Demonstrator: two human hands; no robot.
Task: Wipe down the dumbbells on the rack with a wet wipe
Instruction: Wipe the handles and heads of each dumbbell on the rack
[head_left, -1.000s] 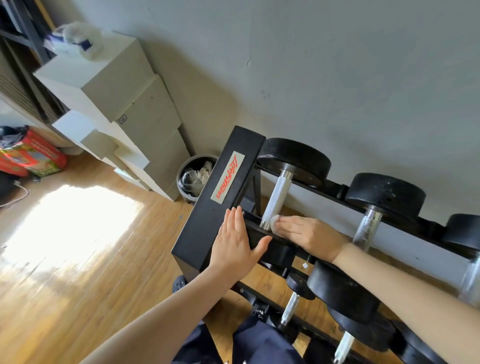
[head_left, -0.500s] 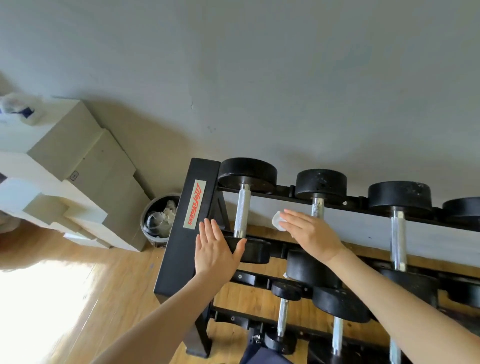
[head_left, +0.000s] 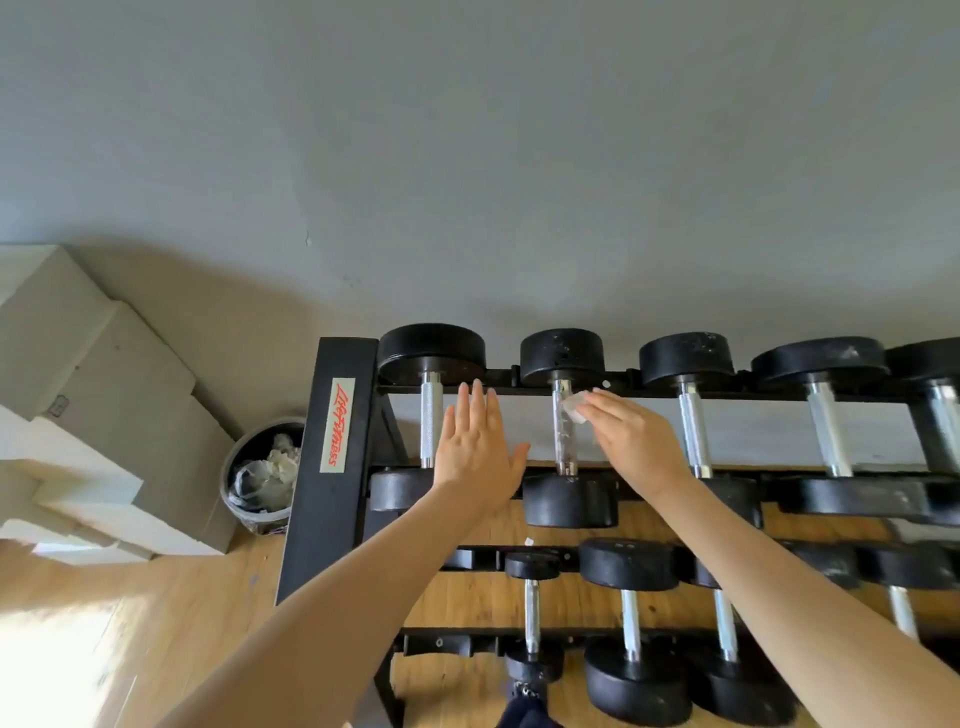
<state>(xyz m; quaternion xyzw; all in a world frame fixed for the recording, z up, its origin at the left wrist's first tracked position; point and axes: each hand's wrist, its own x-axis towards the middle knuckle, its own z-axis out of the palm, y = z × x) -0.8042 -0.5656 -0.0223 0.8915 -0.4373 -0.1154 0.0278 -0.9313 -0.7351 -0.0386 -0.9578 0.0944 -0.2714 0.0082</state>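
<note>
Moved since prior frames: R hand (head_left: 631, 441) w/ wet wipe (head_left: 574, 407) shifted off 1st handle onto 2nd dumbbell (head_left: 564, 431), top row; L hand (head_left: 475, 452) taken off rack end plate (head_left: 332, 467).

R hand: wipe is pinched at the fingertips and pressed to the upper part of the chrome handle, likely so the bar can be rubbed along its length; fingers nearly straight, thumb hidden. L hand: flat, fingers extended and together, nothing held, raised between 1st dumbbell (head_left: 431, 415) and 2nd; contact w/ rack cannot be told, prob. kept free for bracing. Dumbbells are seated in rack (head_left: 779, 392) cradles, handles facing out, hence reachable w/o lifting. Lower-row dumbbells (head_left: 631, 623) judged not yet wiped. Beyond rack, L side: waste bin (head_left: 265, 475) w/ crumpled material inside, stacked white boxes (head_left: 104, 415) against wall.
</note>
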